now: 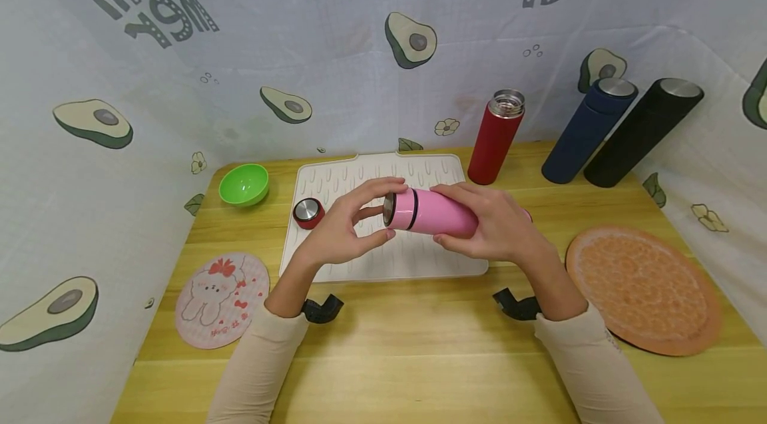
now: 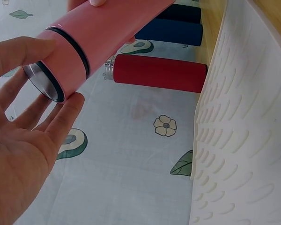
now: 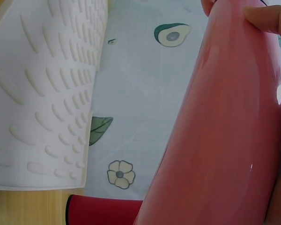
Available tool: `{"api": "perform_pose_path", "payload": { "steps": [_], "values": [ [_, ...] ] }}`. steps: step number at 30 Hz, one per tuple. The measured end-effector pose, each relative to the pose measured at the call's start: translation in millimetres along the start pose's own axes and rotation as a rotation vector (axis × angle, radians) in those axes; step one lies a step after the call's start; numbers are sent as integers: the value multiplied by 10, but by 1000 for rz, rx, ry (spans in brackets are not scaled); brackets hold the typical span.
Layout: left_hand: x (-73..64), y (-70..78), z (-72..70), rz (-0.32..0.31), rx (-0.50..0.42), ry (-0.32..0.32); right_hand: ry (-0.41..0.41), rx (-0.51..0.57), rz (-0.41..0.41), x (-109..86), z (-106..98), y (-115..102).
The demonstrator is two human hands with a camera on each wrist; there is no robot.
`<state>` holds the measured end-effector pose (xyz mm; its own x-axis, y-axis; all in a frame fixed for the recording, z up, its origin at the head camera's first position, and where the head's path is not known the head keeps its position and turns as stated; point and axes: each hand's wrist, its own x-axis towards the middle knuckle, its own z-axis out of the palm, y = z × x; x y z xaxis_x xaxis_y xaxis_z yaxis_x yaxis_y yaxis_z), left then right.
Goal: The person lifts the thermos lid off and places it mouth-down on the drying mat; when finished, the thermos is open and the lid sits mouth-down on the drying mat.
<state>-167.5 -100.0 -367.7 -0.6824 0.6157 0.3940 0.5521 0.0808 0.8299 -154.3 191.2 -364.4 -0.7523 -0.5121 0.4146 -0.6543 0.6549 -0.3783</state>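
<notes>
A pink thermos (image 1: 446, 213) is held tilted on its side above the white mat, its steel-topped cap toward the left. My right hand (image 1: 494, 221) grips the body, thumb underneath and fingers over the top in the head view. My left hand (image 1: 341, 221) is at the cap (image 2: 65, 61), its thumb on one side and fingertips on the other. A black ring marks the seam between cap and body. Left of that hand, a red cap (image 1: 308, 213) with a steel top sits on the mat. The red thermos (image 1: 494, 144) stands uncapped behind, its steel neck showing.
A white ridged drying mat (image 1: 389, 263) lies on the wooden table. At the back right stand a navy thermos (image 1: 584, 134) and a black thermos (image 1: 641, 134). A green bowl (image 1: 244, 186) and a round bunny mat (image 1: 218, 297) are left; a round orange-brown mat (image 1: 644, 287) is right.
</notes>
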Motion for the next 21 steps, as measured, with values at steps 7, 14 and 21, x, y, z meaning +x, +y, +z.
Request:
{"api": "perform_pose_path", "payload": {
  "steps": [7,14,21],
  "values": [
    [-1,44,5,-85,-6,38,3,0,-9,2,1,4],
    [4,43,49,-242,37,124,7,-9,-5,-2,5,-6],
    [3,33,44,-230,21,108,4,-11,-2,-2,7,-2]
  ]
}}
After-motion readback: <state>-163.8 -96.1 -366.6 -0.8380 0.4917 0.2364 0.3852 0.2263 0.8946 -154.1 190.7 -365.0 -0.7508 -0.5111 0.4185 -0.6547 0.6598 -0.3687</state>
